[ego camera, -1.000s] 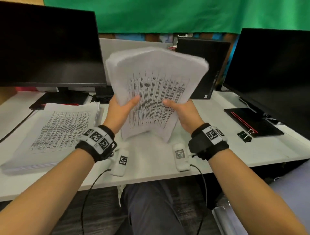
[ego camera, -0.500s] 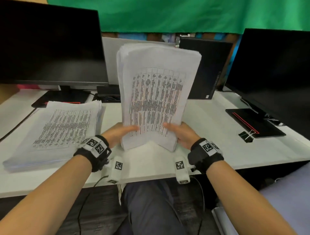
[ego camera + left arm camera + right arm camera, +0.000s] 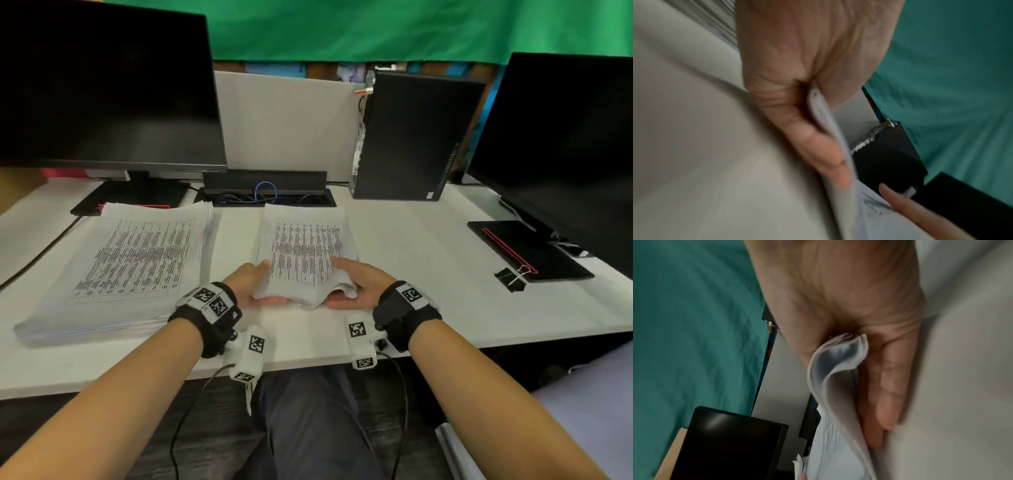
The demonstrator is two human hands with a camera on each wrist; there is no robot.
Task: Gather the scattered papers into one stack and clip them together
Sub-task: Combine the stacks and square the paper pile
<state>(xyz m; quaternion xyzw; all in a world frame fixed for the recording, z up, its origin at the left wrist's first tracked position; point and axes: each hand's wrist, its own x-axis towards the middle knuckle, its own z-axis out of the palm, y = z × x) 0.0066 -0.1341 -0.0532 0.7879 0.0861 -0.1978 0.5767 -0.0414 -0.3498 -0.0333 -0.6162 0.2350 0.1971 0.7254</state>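
Papers lie in two lots on the white tabletop [image 3: 411, 246]: a thick printed stack [image 3: 116, 267] at left, and at centre a thinner sheaf [image 3: 305, 253] whose near edge is lifted and bowed. The left hand [image 3: 248, 284] and right hand [image 3: 359, 286] each pinch a near corner of that sheaf, thumb on top, fingers [image 3: 885, 395] beneath. Judged from this, gathering is unfinished and clipping not begun; the black binder clip [image 3: 510, 275] sits untouched at right, well apart.
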